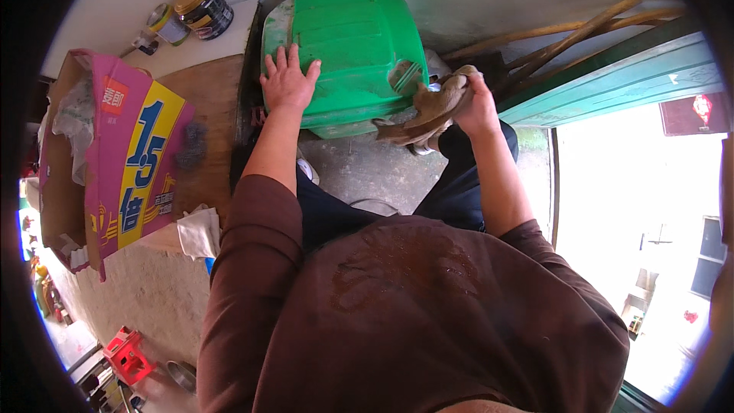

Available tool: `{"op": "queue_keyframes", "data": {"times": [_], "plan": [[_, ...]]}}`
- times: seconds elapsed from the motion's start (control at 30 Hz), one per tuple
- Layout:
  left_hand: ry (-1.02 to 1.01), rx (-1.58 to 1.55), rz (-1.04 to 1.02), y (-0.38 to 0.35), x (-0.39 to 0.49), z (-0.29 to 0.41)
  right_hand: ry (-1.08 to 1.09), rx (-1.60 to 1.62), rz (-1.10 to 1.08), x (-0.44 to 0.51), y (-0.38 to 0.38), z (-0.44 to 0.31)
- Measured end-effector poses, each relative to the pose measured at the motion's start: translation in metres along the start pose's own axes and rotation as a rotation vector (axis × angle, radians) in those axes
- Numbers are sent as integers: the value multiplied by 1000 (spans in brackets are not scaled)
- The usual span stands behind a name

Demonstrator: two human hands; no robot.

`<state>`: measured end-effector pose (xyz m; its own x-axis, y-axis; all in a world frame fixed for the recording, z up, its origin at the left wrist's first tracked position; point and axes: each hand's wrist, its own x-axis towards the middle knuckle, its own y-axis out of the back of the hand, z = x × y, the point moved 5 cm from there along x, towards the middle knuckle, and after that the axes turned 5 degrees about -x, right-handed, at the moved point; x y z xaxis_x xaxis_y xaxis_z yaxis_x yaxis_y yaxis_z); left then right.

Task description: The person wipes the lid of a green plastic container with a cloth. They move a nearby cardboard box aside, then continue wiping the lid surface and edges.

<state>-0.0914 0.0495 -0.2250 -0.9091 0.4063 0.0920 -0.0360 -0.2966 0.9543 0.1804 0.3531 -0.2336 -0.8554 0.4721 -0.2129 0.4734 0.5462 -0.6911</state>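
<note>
A green plastic wheelie bin (350, 40) with a lid and a bar handle stands against the wall before me. My left hand (289, 80) rests flat on the left side of its lid, fingers spread and holding nothing. Off the bin's right front corner, my right hand (480, 108) grips a bunched brown cloth (444, 100), which hangs down to the left in folds. Dirt marks show on the lid, and a paler worn patch lies along its left edge. The cloth hides part of the bin's right front corner.
A wooden table (212, 97) at left bears a pink carton (135, 166), a gold-lidded jar (205, 8), a can (168, 24) and a white cloth (199, 231). Wooden poles (573, 40) lean behind the green door (613, 80) at right. A red stool (129, 355) stands lower left.
</note>
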Motion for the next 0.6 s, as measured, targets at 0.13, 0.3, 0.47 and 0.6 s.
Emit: {"op": "queue_keyframes", "data": {"times": [0.13, 0.3, 0.47, 0.6], "plan": [[-10, 6, -9, 1, 0, 1, 139, -614, 132, -11, 13, 3], [-33, -16, 0, 2, -5, 5, 818, -2260, -301, -39, -28, 53], [-6, -21, -23, 24, -6, 3, 441, -2493, -385, -16, -40, 48], [-16, 1, -26, 16, -7, 15, 556, -2448, -446, 1, -55, 35]]}}
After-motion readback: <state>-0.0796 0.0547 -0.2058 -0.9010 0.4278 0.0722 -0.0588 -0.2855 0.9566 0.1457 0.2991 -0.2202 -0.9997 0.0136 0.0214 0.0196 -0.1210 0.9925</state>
